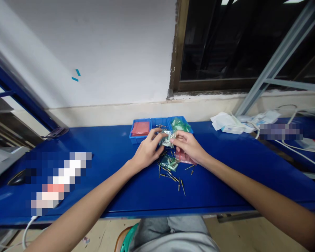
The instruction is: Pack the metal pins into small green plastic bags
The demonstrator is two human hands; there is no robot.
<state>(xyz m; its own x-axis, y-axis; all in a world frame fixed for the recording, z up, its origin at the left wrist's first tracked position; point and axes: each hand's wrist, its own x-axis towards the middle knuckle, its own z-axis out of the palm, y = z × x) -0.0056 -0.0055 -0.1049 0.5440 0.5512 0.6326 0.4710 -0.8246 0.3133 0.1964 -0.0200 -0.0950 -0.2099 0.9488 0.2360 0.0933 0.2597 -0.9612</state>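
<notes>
Both my hands meet over the blue table, just in front of a row of small blue bins. Between them is a small clear plastic bag (167,138) with small pieces inside. My left hand (148,151) grips the bag's left side with curled fingers. On the other side, my right hand (190,146) pinches it between thumb and fingers. Below lies a greenish plastic bag (169,163) holding pale pieces. A pink plastic bag (185,158) lies partly under my right hand. Loose blind rivets (170,175) are scattered around the bags, nearest the table's front.
The left blue bin (136,140) holds pink bags (141,128), the middle bin rivets (161,126), the right one green bags (179,124). White packets (227,123) and cables lie at right. A blurred-out object (60,178) and black mouse (17,177) are at left.
</notes>
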